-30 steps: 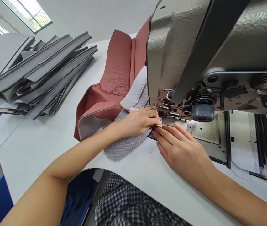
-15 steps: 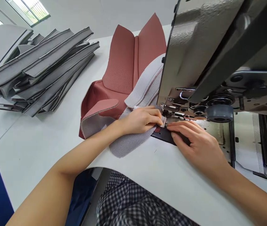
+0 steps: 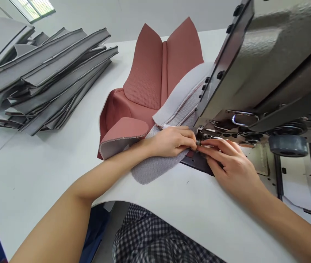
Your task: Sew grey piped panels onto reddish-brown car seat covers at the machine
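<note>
A red perforated seat cover point(image 3: 144, 73) with grey mesh backing point(image 3: 155, 170) lies folded at the sewing machine point(image 3: 254, 73). My left hand point(image 3: 173, 141) is closed on the grey-backed fabric just left of the presser foot point(image 3: 200, 133), fingers curled and pressing down. My right hand point(image 3: 229, 159) is on the other side of the foot, fingers stretched toward it and thumb lower and apart. Its fingertips meet the left fingertips in front of the needle area. The fabric edge under the fingertips is mostly hidden.
A pile of grey folded panels point(image 3: 62, 76) lies on the white table point(image 3: 155, 204) at the left. The machine head overhangs the right side, with a grey round knob point(image 3: 288, 145) below it. The table's curved front edge lies close to a checked garment point(image 3: 150, 233).
The view has shifted, so the machine appears farther right. My right fingers have drawn up close to the presser foot and my left fingertips. My left hand keeps its grip on the cover.
</note>
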A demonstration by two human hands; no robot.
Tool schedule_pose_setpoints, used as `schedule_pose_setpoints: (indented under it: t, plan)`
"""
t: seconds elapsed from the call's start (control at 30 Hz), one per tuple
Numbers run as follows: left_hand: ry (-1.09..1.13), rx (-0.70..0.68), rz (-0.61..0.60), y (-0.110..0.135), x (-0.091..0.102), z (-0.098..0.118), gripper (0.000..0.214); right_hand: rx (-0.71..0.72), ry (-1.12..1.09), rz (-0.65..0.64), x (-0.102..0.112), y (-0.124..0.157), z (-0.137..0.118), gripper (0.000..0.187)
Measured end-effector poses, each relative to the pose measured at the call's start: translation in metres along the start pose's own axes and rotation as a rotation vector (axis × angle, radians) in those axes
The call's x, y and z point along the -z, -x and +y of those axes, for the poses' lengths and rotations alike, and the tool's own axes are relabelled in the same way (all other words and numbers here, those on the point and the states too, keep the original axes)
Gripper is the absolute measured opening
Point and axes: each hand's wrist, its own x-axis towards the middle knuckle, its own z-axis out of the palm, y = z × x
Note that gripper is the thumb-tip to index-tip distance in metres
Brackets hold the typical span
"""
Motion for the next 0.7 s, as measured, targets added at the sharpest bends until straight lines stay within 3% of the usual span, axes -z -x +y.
schedule_pose_setpoints:
  t: [0.4, 0.7]
  plan:
    - [-0.058, -0.017, 0.058, -0.02, -0.001, -0.031, 0.028, 0.021, 0.042, 0.025, -0.001, 0.003, 0.0, 0.028]
    - [-0.064, 0.006, 0.09, -0.022, -0.002, -0.032, 0.027, 0.015, 0.031, 0.019, -0.001, 0.003, -0.001, 0.028]
